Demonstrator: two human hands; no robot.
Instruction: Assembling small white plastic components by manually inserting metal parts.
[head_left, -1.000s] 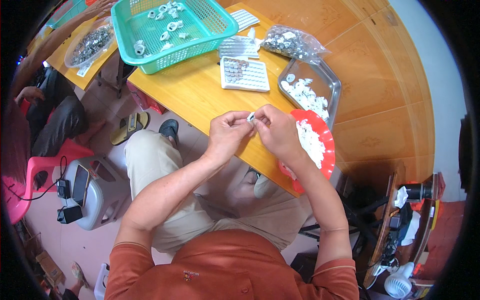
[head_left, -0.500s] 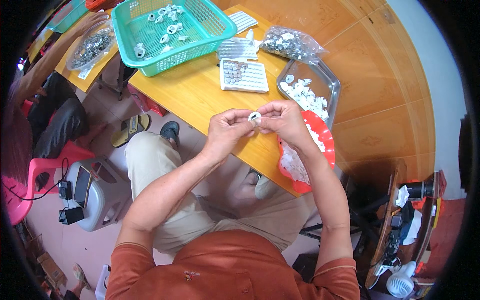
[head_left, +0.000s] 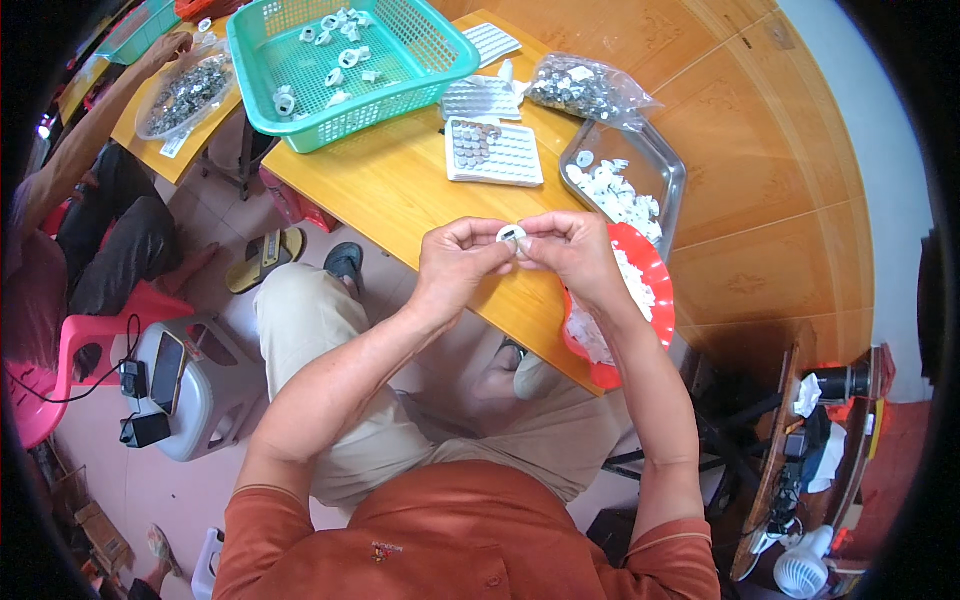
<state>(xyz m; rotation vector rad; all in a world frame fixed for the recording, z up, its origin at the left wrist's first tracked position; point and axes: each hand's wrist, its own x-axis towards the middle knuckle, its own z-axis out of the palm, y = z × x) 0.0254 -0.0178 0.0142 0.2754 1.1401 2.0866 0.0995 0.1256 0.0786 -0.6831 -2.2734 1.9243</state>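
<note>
Between my two hands, above the table's near edge, is a small round white plastic part (head_left: 511, 233) with a dark slot in its face. My left hand (head_left: 455, 258) pinches it from the left with thumb and forefinger. From the right, my right hand (head_left: 572, 250) grips the same part with thumb and fingertips. Just beyond them lies a white tray (head_left: 515, 165) with rows of pockets, partly filled with small round grey-brown pieces. A red scalloped dish (head_left: 655, 285) of small white bits sits under my right forearm.
A green basket (head_left: 395, 108) holding several white parts stands at the far left. Behind the dish are a metal tray (head_left: 677, 190) of white parts and a clear bag (head_left: 590, 85) of small metal pieces. At left, a co-worker's hand (head_left: 170, 48) is near another bag (head_left: 185, 100).
My hands stay together around the white part, with only a slight shift. At left, the co-worker's hand has drawn back a little over the bag.
</note>
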